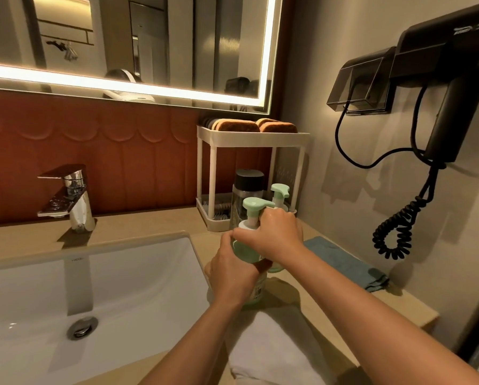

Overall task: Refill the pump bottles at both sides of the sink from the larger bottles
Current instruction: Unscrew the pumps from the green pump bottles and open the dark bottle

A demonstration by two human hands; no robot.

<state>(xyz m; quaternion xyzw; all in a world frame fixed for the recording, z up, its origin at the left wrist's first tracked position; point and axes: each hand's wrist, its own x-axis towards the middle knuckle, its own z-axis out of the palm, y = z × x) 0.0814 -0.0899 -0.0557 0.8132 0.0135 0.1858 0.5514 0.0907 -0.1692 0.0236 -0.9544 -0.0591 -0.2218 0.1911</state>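
the pump bottle (246,247) stands upright on the surface (330,290) right of the sink (93,287), long axis vertical; the left hand (232,276) clamps its body from the sink side while the right hand (274,234) closes on the collar from above, likely to twist the pump (256,204) off
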